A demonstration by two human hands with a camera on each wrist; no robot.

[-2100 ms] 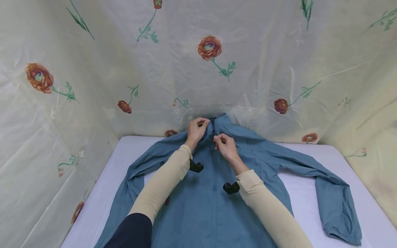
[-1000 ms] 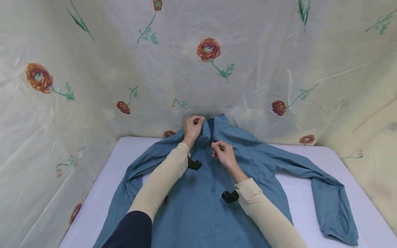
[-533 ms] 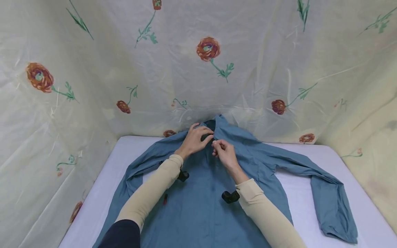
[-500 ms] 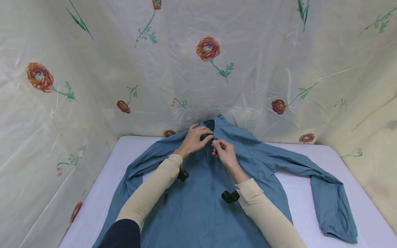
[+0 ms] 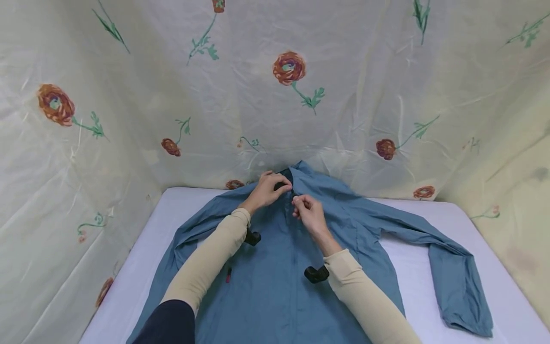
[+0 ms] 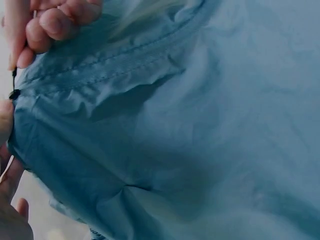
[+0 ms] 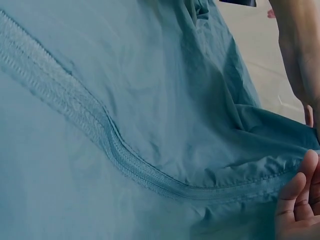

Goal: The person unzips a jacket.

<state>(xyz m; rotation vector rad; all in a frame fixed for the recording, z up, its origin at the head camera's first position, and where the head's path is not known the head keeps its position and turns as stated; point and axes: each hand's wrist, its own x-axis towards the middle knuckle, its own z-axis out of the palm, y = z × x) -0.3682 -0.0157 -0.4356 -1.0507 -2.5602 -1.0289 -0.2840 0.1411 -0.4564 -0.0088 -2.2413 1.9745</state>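
Perhaps the zip (image 7: 205,194), its pull (image 6: 14,94) pinched mid-frame by the right hand (image 5: 310,211), snags if the jacket (image 5: 262,296), gripped by the left hand (image 5: 264,192), puckers inward.

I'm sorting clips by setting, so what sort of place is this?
Probably an indoor, curtained-off work area: flower-printed sheeting hangs at the back and both sides, a pale work surface stands within it, and a blue jacket lies spread on top.

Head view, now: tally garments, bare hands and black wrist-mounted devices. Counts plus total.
Blue long-sleeved fabric jacket with front zip: 1
Bare hands, left hand and right hand: 2
Black angular wrist-mounted devices, left device and right device: 2
Total: 5
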